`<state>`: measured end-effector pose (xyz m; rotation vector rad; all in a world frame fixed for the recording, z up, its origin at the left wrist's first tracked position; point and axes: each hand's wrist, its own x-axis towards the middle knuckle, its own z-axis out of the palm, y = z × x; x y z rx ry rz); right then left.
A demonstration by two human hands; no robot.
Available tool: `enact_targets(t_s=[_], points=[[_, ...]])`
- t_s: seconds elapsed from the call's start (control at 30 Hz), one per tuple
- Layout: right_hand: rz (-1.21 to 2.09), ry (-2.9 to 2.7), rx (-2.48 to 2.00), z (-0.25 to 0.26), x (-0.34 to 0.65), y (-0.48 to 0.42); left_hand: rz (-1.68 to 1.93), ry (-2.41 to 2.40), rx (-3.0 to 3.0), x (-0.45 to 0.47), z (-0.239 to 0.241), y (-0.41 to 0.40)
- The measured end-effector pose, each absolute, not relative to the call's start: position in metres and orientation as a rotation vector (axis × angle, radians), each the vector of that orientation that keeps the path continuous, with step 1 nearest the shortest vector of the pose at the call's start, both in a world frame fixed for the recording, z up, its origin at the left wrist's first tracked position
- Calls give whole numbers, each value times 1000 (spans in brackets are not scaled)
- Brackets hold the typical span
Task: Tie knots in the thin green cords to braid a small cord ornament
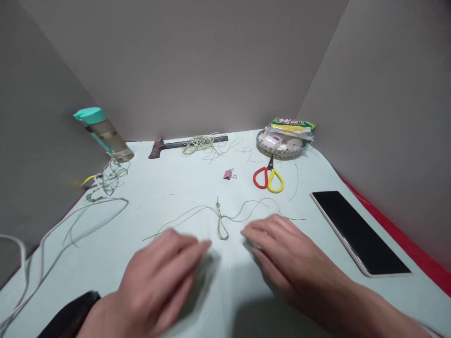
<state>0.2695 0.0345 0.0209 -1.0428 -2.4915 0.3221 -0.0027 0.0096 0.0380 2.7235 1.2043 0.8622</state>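
Note:
A thin pale-green cord (221, 229) lies on the table between my hands, with a small knotted top, a loop below and loose strands running out to both sides. My left hand (160, 277), somewhat blurred, hovers left of the loop with its fingers bent loosely and one finger reaching toward the cord. On the other side is my right hand (285, 256), its fingers stretched forward and its tips just right of the loop. Neither hand appears to grip anything; the undersides of both are hidden.
Farther back lie a pink binder clip (228, 175), red-and-yellow-handled scissors (268, 178), a hammer-like tool (169, 145) under tangled cord (200, 144), and a basket (280, 152) with white rolls. A bottle (107, 136) and white cable (44, 244) are left, a phone (357, 232) right.

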Motion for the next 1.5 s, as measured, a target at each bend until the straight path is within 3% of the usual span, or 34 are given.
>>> enact_targets(t_s=[0.23, 0.8, 1.5], points=[[252, -2609, -1159, 17, 241, 90, 706, 1342, 2691, 6, 21, 85], [52, -2558, -995, -30, 243, 111, 551, 1398, 2495, -9, 3, 106], [393, -2458, -1145, -18, 242, 103, 565, 1545, 2246, -7, 4, 96]])
